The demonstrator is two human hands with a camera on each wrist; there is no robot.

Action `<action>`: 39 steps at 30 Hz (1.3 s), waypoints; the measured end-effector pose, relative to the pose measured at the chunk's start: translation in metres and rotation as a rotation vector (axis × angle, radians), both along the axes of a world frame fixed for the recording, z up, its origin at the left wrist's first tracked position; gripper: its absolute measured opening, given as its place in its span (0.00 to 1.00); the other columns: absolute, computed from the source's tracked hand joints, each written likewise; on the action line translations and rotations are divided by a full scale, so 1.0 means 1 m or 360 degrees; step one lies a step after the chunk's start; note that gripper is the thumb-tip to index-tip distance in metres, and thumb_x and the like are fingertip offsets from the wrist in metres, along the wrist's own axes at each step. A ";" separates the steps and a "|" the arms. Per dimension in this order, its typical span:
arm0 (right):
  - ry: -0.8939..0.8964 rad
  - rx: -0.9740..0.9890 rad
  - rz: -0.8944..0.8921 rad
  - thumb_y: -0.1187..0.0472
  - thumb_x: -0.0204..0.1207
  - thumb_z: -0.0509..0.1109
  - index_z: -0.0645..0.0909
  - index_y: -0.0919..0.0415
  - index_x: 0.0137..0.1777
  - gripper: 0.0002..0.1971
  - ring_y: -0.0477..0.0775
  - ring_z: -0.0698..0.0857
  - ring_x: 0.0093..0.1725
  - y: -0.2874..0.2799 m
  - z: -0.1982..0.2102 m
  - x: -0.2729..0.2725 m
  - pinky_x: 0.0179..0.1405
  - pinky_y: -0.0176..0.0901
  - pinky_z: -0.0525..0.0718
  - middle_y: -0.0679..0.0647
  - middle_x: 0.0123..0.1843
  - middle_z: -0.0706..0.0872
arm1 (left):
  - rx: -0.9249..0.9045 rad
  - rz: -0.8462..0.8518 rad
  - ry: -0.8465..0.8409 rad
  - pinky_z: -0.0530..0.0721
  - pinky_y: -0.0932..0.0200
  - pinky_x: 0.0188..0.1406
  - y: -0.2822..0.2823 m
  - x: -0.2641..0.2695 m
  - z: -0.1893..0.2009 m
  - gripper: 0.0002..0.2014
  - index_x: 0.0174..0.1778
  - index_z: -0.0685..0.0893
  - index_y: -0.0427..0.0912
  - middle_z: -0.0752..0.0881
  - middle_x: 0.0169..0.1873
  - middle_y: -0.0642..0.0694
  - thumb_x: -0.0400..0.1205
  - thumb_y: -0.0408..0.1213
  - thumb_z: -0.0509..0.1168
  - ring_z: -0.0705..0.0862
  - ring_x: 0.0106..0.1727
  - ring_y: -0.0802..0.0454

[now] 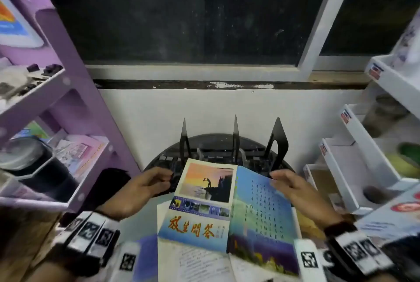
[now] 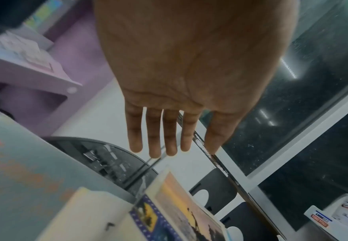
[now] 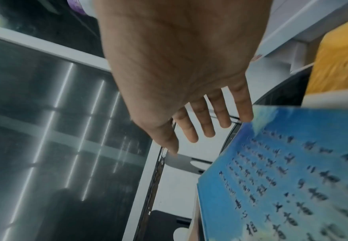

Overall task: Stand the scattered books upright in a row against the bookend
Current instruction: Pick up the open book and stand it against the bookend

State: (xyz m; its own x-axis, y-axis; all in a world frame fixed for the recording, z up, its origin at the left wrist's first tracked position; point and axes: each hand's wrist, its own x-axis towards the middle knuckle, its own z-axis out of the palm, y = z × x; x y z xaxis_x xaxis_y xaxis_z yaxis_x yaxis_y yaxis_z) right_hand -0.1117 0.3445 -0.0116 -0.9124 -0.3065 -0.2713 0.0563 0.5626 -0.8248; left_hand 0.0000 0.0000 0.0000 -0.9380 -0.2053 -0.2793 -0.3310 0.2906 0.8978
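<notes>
Blue booklet [image 1: 229, 209] splayed open, flat at 6 o'clock; left hand [image 1: 138, 188], right hand [image 1: 300, 193] flank it, fingers straight, grasping nothing; bookend [image 1: 235, 145] at 12 o'clock holds no books; nothing stood yet.

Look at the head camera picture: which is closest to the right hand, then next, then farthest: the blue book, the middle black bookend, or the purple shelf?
From the right hand:
1. The blue book: right beside the fingers, just to their left.
2. The middle black bookend: farther back, toward the wall.
3. The purple shelf: far off at the left edge, past the left hand.
</notes>
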 end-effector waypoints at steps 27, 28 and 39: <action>0.0334 0.0727 0.0561 0.37 0.82 0.57 0.75 0.73 0.66 0.35 0.64 0.81 0.53 -0.052 -0.033 -0.035 0.53 0.51 0.74 0.72 0.66 0.80 | -0.0649 -0.0262 -0.0062 0.80 0.55 0.48 0.041 -0.068 -0.048 0.21 0.69 0.67 0.46 0.78 0.58 0.46 0.83 0.38 0.66 0.80 0.52 0.48; 0.0364 0.0746 0.0546 0.36 0.82 0.56 0.75 0.69 0.66 0.34 0.63 0.81 0.56 -0.054 -0.033 -0.035 0.53 0.51 0.74 0.69 0.65 0.81 | -0.0653 -0.0272 -0.0037 0.83 0.51 0.52 0.040 -0.066 -0.045 0.18 0.67 0.70 0.47 0.81 0.58 0.45 0.83 0.38 0.66 0.82 0.53 0.45; 0.0633 0.0723 0.0246 0.29 0.76 0.56 0.67 0.55 0.73 0.36 0.66 0.69 0.71 -0.060 -0.022 -0.029 0.65 0.56 0.73 0.64 0.70 0.69 | 0.0013 0.0167 0.0426 0.82 0.34 0.61 0.049 -0.057 -0.023 0.18 0.60 0.69 0.45 0.83 0.59 0.36 0.80 0.26 0.67 0.84 0.59 0.36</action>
State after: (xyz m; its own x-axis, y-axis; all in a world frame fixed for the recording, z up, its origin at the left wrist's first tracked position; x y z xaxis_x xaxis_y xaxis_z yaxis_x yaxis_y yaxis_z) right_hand -0.1403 0.2841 -0.0340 -0.9248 -0.3768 -0.0537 -0.3162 0.8392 -0.4424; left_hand -0.0568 0.0491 -0.0229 -0.9523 -0.3040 -0.0266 -0.1097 0.2596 0.9595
